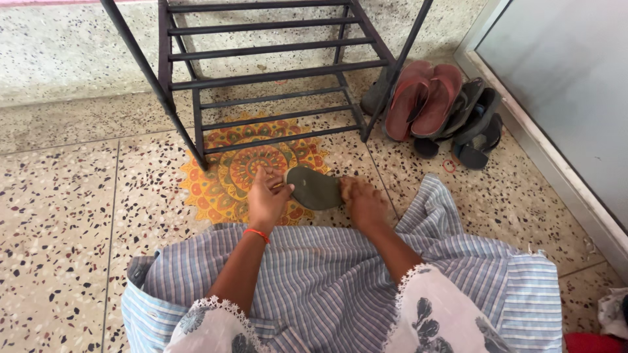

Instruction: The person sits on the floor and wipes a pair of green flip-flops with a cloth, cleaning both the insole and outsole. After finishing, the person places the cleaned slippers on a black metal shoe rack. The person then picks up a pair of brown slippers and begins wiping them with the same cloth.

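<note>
One left hand [267,198], a red thread at its wrist, rests with fingers curled on the left edge of a single dark grey shoe sole [315,187] lying flat on the terrazzo floor [65,216], partly over one orange floral floor decal [229,173]. One right hand [362,199] touches the sole's right edge; its grip I cannot tell. At 12 o'clock stands one black metal rack [275,72]. At 2 o'clock lie two maroon slippers [422,98] beside two dark sandals [474,127].

Terrazzo floor [65,216] bears rack [261,72], sandals [438,104], sole [314,187].
</note>
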